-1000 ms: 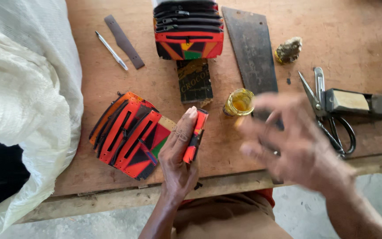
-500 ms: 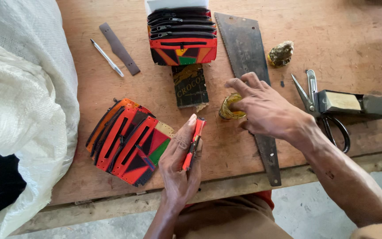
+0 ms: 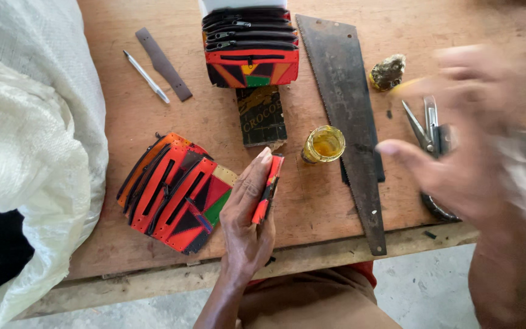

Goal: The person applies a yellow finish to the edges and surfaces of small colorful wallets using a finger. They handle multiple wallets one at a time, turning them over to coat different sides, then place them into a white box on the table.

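My left hand (image 3: 248,213) grips a small red and orange patterned pouch (image 3: 268,189) edge-on above the front of the wooden workbench (image 3: 226,128). My right hand (image 3: 464,152) is blurred in motion at the right, above the scissors (image 3: 424,131), fingers apart, nothing clearly in it. A small open jar of yellow glue (image 3: 324,144) stands between the two hands. A fanned pile of similar pouches (image 3: 175,192) lies left of my left hand. Another stack of pouches (image 3: 251,45) stands at the back.
A hand saw (image 3: 351,116) lies lengthwise right of the jar. A dark block (image 3: 262,116) sits under the rear stack. A pen (image 3: 146,77) and a grey strip (image 3: 164,63) lie at the back left. A white woven sack (image 3: 28,152) covers the left side. A crusted lump (image 3: 388,72) is behind the saw.
My right hand has left the glue jar and swung right and up over the scissors, now blurred. My left hand still holds the pouch in the same place.
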